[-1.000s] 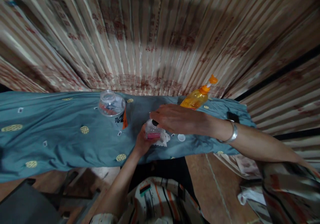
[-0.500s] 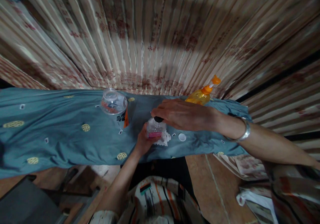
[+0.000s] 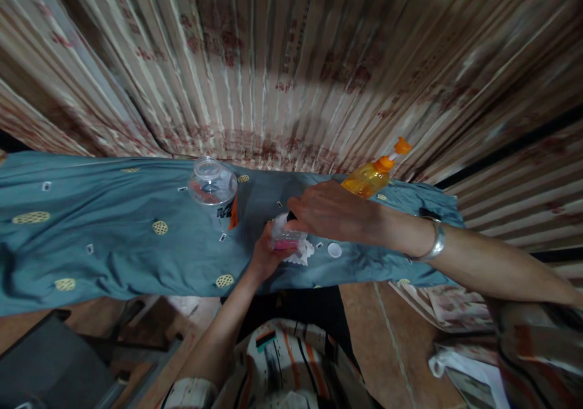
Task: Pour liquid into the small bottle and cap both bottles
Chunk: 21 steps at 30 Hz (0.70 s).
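- L fingers [image 3: 269, 242] wrapped round btl [image 3: 283, 236] w/ pink liq., above worktop [image 3: 182, 266]
- tissue [image 3: 304, 254] & white disc [image 3: 334, 250] nearby
- R fingers [image 3: 298, 211] narrow, pinching blk cap [image 3: 290, 216], more hidden than a sec ago, so can't tell if loose
- jar [image 3: 213, 185], pump btl [image 3: 365, 180] farther back

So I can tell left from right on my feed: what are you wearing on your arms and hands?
The right hand has a wide, shiny silver-coloured bangle at its wrist; the left hand has none. No gloves. Both pale fabric sleeves leave the forearms bare and carry dark and orange markings.
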Motion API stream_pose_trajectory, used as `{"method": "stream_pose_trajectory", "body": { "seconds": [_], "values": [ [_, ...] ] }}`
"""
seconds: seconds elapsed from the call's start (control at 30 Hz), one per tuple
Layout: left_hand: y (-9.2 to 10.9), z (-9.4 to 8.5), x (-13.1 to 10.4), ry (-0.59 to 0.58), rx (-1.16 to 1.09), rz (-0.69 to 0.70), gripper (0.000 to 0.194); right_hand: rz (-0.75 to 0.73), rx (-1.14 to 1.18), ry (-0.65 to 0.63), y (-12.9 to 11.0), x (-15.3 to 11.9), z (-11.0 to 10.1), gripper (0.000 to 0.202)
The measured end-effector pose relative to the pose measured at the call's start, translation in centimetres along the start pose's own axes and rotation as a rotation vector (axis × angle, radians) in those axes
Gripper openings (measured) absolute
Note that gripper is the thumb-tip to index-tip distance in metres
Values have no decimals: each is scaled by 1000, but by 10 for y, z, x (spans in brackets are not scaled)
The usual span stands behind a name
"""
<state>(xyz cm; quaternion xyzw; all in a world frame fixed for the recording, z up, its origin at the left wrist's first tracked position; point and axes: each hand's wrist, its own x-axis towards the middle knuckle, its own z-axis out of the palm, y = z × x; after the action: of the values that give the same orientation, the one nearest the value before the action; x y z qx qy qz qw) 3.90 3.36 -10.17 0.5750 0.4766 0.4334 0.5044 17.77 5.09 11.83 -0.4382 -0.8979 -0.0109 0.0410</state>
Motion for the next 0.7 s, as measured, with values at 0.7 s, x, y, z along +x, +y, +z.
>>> {"method": "stream_pose_trajectory", "body": {
  "seconds": [0.7],
  "values": [
    [-6,1,2,-5,-2,26,58,-84,-212,-322,-6,2,-10,27]
  ]
}}
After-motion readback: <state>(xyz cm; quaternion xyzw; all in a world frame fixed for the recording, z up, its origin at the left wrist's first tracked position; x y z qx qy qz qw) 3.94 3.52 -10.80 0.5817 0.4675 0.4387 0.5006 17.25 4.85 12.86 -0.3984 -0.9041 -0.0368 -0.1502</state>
